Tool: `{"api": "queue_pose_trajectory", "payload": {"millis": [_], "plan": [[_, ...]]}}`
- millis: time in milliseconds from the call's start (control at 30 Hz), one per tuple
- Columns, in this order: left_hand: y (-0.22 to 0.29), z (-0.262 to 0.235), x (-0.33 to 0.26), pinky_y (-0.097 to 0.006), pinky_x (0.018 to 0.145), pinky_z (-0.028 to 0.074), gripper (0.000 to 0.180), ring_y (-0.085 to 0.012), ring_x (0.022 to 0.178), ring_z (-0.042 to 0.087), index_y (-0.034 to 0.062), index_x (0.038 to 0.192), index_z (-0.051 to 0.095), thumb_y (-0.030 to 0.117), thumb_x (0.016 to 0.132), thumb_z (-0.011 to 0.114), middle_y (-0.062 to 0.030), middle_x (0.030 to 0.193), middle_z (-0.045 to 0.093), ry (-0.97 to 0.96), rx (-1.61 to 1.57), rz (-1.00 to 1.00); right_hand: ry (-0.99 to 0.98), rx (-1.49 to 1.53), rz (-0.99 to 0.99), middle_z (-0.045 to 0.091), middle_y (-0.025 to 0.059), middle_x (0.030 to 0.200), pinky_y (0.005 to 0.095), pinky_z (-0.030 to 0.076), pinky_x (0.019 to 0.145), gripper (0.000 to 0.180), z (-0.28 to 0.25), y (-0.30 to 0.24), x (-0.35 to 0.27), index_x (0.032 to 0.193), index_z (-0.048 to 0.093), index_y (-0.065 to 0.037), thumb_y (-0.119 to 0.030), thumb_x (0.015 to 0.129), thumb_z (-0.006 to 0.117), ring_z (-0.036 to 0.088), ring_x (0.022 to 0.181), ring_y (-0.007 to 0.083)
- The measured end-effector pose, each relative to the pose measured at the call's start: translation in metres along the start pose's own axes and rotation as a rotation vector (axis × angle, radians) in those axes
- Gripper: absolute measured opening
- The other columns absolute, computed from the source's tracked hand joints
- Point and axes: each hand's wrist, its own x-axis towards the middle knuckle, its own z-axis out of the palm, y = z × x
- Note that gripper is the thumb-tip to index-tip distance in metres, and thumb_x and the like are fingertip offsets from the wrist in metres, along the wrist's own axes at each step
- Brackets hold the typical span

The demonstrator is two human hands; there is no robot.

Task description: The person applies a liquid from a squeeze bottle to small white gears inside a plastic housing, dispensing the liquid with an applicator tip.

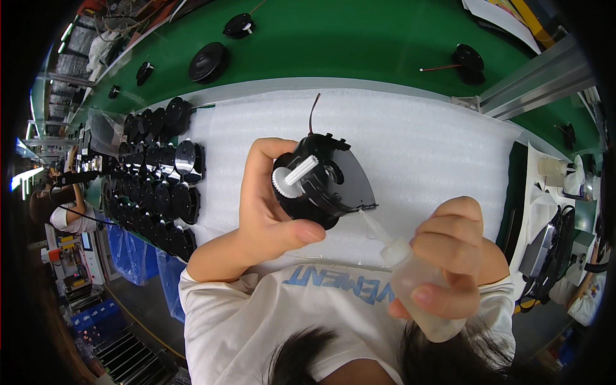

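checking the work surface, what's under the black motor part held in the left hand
White foam sheet lies beneath the black motor part, which the left hand holds up. The patch directly below it is covered, so anything there is hidden.

Left hand (pixel 269 212) hides black part's (pixel 317 183) rear; right hand (pixel 452 256) covers squeeze bottle (pixel 417 285) body.

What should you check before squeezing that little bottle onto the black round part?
1. Left hand has a firm grip on the black motor assembly: ok.
2. Right hand wraps the squeeze bottle: ok.
3. Bottle nozzle tip sits at the assembly's lower right edge: ok.
4. Nozzle touching the exact spot: cannot tell.
5. White gear shaft is clear of the nozzle: ok.
6. White foam mat lies under the work: ok.
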Motion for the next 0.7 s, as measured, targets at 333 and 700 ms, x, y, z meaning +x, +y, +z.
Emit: {"api": "queue_pose_trajectory", "payload": {"millis": [333,700], "plan": [[0.007,0.005,0.007,-0.033,0.061,0.050,0.074,-0.0232,0.071,0.059,0.0017,0.107,0.031,0.046,0.063,0.072,-0.0155,0.093,0.052,0.016,-0.103,-0.109,-0.026,-0.017,-0.047,0.050,0.0019,0.068,0.0261,0.031,0.049,0.033,-0.003,0.008,0.000,0.092,0.049,-0.019,-0.029,0.066,0.067,0.045,0.053,0.0142],[-0.013,-0.048,0.094,-0.021,0.058,0.044,0.058,-0.0094,0.064,0.056,-0.0012,0.106,0.041,0.033,0.070,0.070,-0.0091,0.075,0.059,0.255,0.811,0.090,0.017,0.679,0.777,0.049,0.0025,0.070,0.0250,0.034,0.051,0.032,0.012,0.058,-0.034,0.089,0.049,-0.011,-0.037,0.073,0.059,0.047,0.059,0.0137]]}}
